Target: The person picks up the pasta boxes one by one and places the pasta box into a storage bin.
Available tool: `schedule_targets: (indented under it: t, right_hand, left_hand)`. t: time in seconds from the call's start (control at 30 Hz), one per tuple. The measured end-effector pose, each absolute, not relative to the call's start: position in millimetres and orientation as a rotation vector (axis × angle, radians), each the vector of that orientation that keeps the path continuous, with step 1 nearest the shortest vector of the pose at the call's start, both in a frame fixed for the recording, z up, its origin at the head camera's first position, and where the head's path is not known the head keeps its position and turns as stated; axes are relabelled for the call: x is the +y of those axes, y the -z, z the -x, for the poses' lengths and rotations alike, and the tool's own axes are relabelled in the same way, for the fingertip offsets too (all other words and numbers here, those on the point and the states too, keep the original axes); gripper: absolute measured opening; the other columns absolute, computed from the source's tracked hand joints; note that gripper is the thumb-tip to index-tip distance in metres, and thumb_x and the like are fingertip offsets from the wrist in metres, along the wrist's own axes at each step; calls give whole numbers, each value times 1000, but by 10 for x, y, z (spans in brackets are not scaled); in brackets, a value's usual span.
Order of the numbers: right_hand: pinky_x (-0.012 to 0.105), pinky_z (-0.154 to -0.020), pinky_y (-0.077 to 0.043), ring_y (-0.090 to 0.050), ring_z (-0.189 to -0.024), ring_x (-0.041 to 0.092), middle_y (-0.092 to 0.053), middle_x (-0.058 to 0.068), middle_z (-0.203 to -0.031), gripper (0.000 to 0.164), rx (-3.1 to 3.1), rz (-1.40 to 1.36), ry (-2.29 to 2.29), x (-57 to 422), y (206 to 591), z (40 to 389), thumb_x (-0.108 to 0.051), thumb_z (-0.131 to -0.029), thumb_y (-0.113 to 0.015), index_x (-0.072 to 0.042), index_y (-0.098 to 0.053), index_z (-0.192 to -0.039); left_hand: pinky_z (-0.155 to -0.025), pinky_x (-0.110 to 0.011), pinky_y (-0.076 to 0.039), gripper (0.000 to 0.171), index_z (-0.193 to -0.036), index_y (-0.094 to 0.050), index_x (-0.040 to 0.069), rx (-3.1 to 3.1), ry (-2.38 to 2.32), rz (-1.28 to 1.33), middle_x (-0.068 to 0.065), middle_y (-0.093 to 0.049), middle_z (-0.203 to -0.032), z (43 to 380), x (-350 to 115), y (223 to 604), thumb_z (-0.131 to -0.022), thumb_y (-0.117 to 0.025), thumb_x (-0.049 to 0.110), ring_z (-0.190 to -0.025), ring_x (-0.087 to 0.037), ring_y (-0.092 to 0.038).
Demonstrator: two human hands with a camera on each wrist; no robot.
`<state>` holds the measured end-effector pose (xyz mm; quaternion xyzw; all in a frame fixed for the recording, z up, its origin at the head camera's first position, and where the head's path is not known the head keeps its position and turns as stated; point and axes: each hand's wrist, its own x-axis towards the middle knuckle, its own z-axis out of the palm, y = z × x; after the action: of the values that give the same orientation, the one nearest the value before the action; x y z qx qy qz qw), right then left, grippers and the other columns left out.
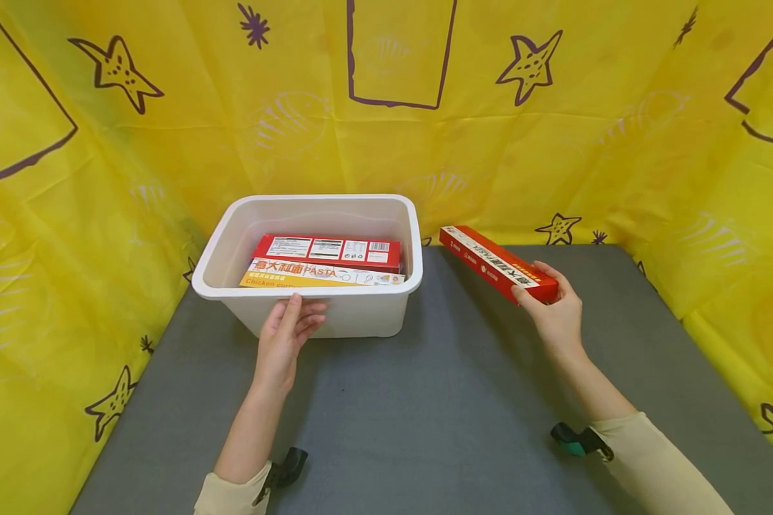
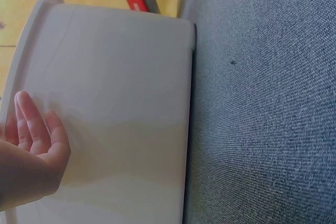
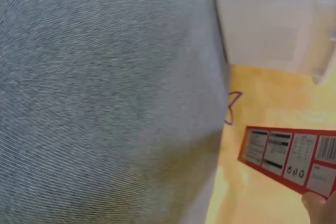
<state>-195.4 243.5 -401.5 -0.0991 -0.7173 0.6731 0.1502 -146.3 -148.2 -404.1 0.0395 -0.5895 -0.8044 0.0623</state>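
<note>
My right hand [image 1: 557, 307] grips the near end of a red pasta box [image 1: 489, 261], thumb on one side and fingers on the other. The box slants toward the far left, raised over the table; its label side with a barcode [image 3: 294, 156] shows in the right wrist view. A white plastic bin [image 1: 335, 315] stands left of it, holding a red box [image 1: 328, 249] and a yellow-and-white pasta box [image 1: 322, 273]. At the bin's front wall, my left hand [image 1: 286, 332] touches just under the rim, its fingers loosely bent [image 2: 39, 129].
A grey cloth-covered table [image 1: 386, 422] lies under the bin. Yellow fabric [image 1: 386, 150] printed with starfish hangs behind and along both sides. Dark wrist devices [image 1: 290, 468] sit at both sleeves.
</note>
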Motion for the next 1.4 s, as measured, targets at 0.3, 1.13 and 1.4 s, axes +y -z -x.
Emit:
schedule_targets:
  t: [0.3,1.13,1.4]
  right_hand:
    - [14,-78,-51,-51,-109,20,-54,9,-129,50,-1872,205,-2064,2455,3771,1886,-1,-85,-71,-7,-57,-132]
    - [30,-87,-54,-47,-118,33,-54,24,-129,40,-1286,-372,-2348,2359,3273,1820,5,-85,-61,9,-57,-124]
    - [30,-87,-54,-47,-116,33,-56,25,-127,39,-1337,-492,-2406,2215,3217,1871,5,-83,-57,7,-57,-122]
  left_hand:
    - [-90,-28,-51,38,-116,-53,2,-1786,2441,-125,2,-72,-96,1467,-1489,4051,-101,-52,37,-85,-12,-67]
    - [-89,-29,-52,36,-115,-53,3,-1783,2432,-121,1,-72,-95,1475,-1483,4054,-101,-52,36,-84,-13,-67]
    - [-89,-29,-52,36,-115,-55,5,-1790,2426,-130,0,-71,-96,1480,-1478,4053,-101,-52,37,-85,-14,-67]
